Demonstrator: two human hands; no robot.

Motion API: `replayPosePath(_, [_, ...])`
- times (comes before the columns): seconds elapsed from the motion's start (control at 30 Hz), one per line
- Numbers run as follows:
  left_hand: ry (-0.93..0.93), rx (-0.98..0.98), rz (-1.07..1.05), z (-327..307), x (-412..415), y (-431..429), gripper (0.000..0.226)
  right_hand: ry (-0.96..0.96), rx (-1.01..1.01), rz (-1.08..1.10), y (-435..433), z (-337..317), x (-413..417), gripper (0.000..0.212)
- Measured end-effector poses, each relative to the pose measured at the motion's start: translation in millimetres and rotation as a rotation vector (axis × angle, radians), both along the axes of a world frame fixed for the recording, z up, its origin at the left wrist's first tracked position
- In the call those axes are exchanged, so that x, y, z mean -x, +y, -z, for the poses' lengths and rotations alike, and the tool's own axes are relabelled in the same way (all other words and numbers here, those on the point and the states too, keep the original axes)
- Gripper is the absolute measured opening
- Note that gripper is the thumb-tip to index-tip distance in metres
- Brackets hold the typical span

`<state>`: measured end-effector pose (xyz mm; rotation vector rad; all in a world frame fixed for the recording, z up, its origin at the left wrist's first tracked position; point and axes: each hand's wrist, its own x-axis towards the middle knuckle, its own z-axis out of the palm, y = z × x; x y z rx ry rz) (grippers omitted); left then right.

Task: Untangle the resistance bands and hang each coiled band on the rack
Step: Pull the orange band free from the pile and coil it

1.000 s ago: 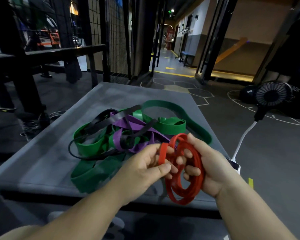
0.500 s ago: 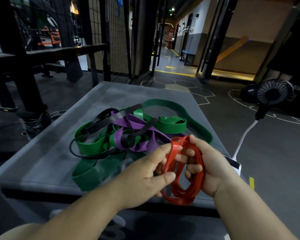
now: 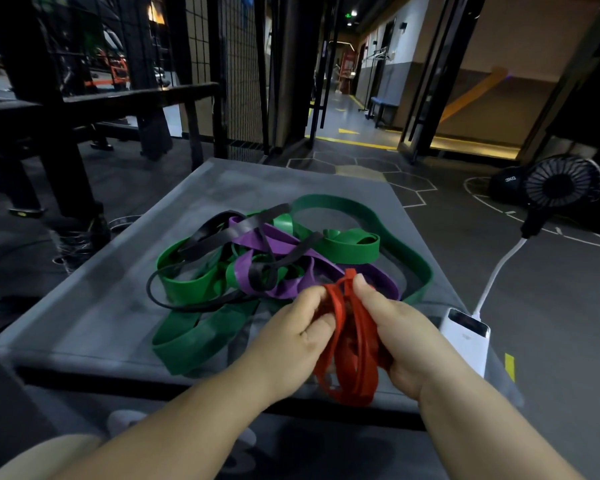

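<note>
Currently, in the head view, both hands are on the red band (image 3: 354, 372), which is gathered into a narrow coil above the near edge of the grey padded platform (image 3: 84, 323). My left hand (image 3: 291, 327) comes in from the left and pinches the strands between thumb and curled fingers. My right hand (image 3: 399, 330) wraps the coil from the right, fingers curled behind it and the thumb lying up along its far end.

What the next move turns on, as I judge it, is the coil's long axis: it runs away from me, near end hanging below the hands, far end pointing into the pile. That far end sits just in front of the purple band (image 3: 284, 289). I cannot tell whether it only touches the purple band or is threaded through it. If it is caught, pulling toward me along that axis would drag the pile.

Beyond the hands, the purple band, the green band (image 3: 194, 282) and the black band (image 3: 205, 233) lie knotted together mid-platform. Neither hand is nearer the coil; they share it. A white power bank (image 3: 466, 336) rests just right of my right hand, its cable running to a small fan (image 3: 556, 183). I cannot make out the rack.
</note>
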<state>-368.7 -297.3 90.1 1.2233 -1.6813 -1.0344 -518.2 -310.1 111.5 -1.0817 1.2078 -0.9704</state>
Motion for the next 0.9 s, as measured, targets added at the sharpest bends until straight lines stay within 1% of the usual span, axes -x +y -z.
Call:
replayPosePath(0.1, [-0.003,-0.006,-0.04,1.9,0.8,-1.6,0.029,0.082,0.013,0.029,-1.1,0.2,-1.6,0.056])
replayPosePath(0.13, [-0.008,0.004,-0.054,2.2,0.7,-1.9,0.025,0.101,0.021,0.035,-1.7,0.3,-2.4,0.061])
replayPosePath(0.23, [-0.045,0.052,-0.069,5.5,0.1,-2.5,0.013,0.119,0.034,0.06,-1.1,-0.8,-4.6,0.1])
replayPosePath(0.27, [-0.076,0.078,-0.071,6.5,0.9,-1.9,0.013,0.109,0.036,0.066,-1.8,0.7,-4.7,0.105])
replayPosePath(0.3, [-0.115,0.117,-0.077,8.3,1.8,-1.2,0.017,0.097,0.035,0.062,-2.0,1.6,-4.5,0.101])
replayPosePath(0.37, [-0.198,0.198,-0.102,12.3,4.2,-0.7,0.027,0.081,0.056,0.081,-0.6,1.4,-4.8,0.078])
replayPosePath(0.4, [-0.222,0.21,-0.113,13.4,5.0,-0.8,0.028,0.086,0.068,0.092,0.0,1.8,-5.7,0.072])
replayPosePath(0.43, [-0.226,0.199,-0.12,14.1,5.3,-0.9,0.029,0.103,0.079,0.091,0.5,2.9,-6.7,0.077])
replayPosePath(0.5, [-0.201,0.171,-0.121,14.8,5.0,-0.3,0.031,0.144,0.103,0.113,-0.5,8.1,-10.0,0.095])
replayPosePath(0.53, [-0.187,0.16,-0.119,13.8,4.8,0.3,0.033,0.155,0.122,0.134,-0.5,10.3,-12.0,0.098])
replayPosePath(0.63, [-0.168,0.118,-0.127,11.0,4.2,1.3,0.036,0.187,0.159,0.151,0.9,12.4,-15.1,0.096])
replayPosePath(0.73, [-0.216,0.123,-0.165,10.2,2.9,0.3,0.026,0.234,0.193,0.143,-0.3,14.2,-14.1,0.095])
replayPosePath(0.8, [-0.214,0.124,-0.14,4.8,0.7,1.4,0.019,0.272,0.224,0.152,-0.5,14.9,-14.6,0.097])
replayPosePath(0.83, [-0.2,0.112,-0.11,2.0,0.5,2.0,0.021,0.275,0.235,0.157,-0.4,15.1,-14.8,0.094])
replayPosePath(0.9, [-0.12,0.056,-0.03,1.0,0.8,2.0,0.017,0.276,0.239,0.187,-1.6,16.0,-13.5,0.076])
